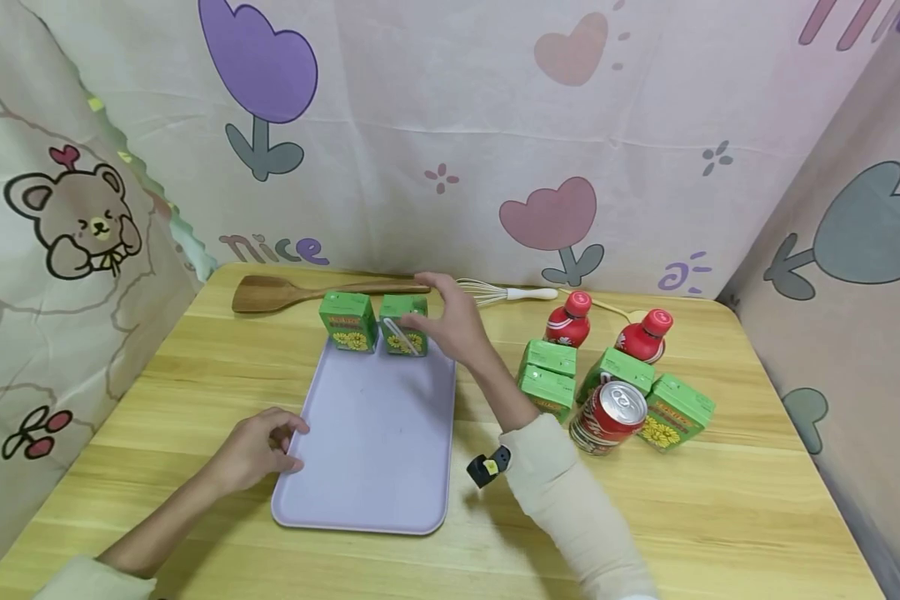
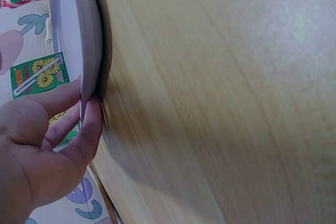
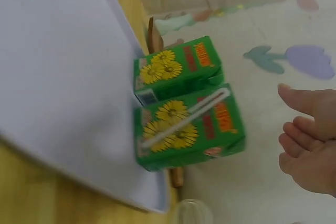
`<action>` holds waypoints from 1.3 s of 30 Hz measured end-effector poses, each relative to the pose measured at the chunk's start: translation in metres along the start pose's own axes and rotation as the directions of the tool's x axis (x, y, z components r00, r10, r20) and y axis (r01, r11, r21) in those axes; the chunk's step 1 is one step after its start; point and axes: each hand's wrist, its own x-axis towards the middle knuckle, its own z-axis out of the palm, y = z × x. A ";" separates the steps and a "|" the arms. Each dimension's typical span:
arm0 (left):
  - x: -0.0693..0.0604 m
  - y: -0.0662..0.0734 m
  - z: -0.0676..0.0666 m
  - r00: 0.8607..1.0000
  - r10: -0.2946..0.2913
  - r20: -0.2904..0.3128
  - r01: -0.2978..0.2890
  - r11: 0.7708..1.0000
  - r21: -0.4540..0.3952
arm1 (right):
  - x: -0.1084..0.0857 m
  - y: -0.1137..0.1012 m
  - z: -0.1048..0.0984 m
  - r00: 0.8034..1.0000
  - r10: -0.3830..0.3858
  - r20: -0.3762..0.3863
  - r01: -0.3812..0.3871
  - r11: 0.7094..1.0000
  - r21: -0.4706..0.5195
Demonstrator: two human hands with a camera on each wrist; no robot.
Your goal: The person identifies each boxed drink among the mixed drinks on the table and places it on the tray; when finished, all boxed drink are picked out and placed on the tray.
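A pale purple tray (image 1: 375,442) lies on the table, and two green drink cartons (image 1: 348,322) (image 3: 189,129) stand side by side on its far end. One carton has a white straw (image 3: 186,119) on its front. My left hand (image 1: 258,450) pinches the tray's left rim between thumb and fingers, as the left wrist view (image 2: 58,140) shows. Over by the right-hand carton, my right hand (image 1: 453,321) has its thumb and fingers spread. In the right wrist view that hand (image 3: 310,145) stands apart from the cartons and holds nothing.
Right of the tray stand several more green cartons (image 1: 547,392), a red can (image 1: 607,421) and two red bottles (image 1: 567,321) (image 1: 643,337). A wooden spatula (image 1: 270,294) and a whisk (image 1: 506,293) lie along the back edge, before a printed cloth (image 1: 390,167).
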 end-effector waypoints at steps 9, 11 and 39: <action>0.000 0.000 0.000 1.000 -0.002 0.005 0.002 1.000 -0.004 | -0.040 -0.017 -0.038 0.988 -0.155 -0.016 0.152 0.982 -0.114; 0.000 0.000 0.000 1.000 0.001 0.007 -0.001 1.000 -0.004 | -0.050 -0.017 -0.049 0.986 -0.164 -0.023 0.160 0.980 -0.121; 0.001 -0.001 -0.001 0.999 -0.021 0.029 0.021 1.000 -0.018 | -0.162 0.069 -0.191 0.959 0.010 -0.282 -0.085 0.963 -0.255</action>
